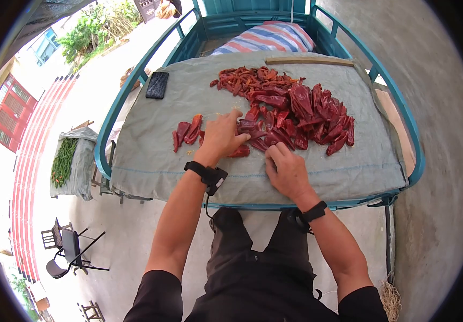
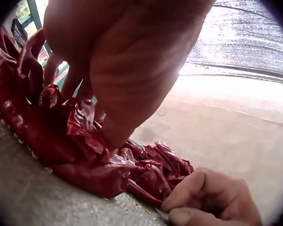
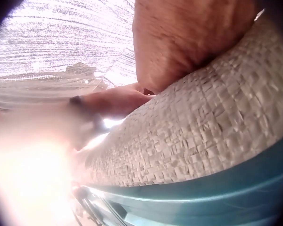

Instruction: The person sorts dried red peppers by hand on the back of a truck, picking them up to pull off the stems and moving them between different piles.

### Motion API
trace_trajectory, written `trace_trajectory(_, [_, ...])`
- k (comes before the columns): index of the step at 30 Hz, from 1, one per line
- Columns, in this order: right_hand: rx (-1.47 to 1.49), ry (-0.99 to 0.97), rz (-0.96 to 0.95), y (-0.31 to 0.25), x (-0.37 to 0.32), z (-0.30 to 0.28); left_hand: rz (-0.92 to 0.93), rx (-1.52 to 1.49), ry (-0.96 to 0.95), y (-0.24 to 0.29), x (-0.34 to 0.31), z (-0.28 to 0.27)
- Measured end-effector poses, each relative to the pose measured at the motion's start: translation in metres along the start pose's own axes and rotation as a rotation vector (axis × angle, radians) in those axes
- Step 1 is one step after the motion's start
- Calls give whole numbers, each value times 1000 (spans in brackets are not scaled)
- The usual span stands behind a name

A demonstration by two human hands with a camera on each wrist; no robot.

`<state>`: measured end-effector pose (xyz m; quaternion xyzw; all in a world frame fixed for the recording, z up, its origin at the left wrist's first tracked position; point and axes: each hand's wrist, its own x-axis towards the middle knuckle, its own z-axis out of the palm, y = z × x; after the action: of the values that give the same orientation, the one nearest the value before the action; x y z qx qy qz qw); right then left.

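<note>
Dried red peppers (image 1: 301,104) lie heaped on a grey woven sheet (image 1: 162,155) over the cart bed. My left hand (image 1: 222,137) reaches over the near left side of the heap, thumb spread away from the fingers. In the left wrist view, its extended fingers and thumb come down among glossy, wrinkled peppers (image 2: 80,136), the thumb touching a torn one. My right hand (image 1: 288,169) is low over the sheet at the heap's near edge. Its fingers are curled, thumb and index tips close together beside a pepper's end; nothing shows within them.
A few peppers (image 1: 188,130) lie apart on the left. Behind are a black phone (image 1: 157,85), a wooden strip (image 1: 309,61) and a striped bundle (image 1: 269,38). Teal rails (image 1: 129,88) border the cart. Green peppers (image 1: 65,163) and a folding chair (image 1: 73,249) stand left.
</note>
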<state>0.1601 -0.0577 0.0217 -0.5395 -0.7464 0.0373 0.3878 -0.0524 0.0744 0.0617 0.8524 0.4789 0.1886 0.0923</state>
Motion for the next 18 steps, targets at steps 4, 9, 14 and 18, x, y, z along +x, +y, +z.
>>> trace_trajectory(4, [-4, -11, 4, 1, 0, 1, -27, -141, 105, -14, -2, 7])
trace_trajectory(9, [8, 5, -4, 0, 1, 0, -14, -259, 216, -20, 2, -1])
trace_trajectory(14, [28, 4, 6, 2, 0, 1, -119, -310, 379, -36, 2, -26])
trace_trajectory(18, [34, 7, 17, 1, -1, 2, -269, -161, 430, -54, -11, -58])
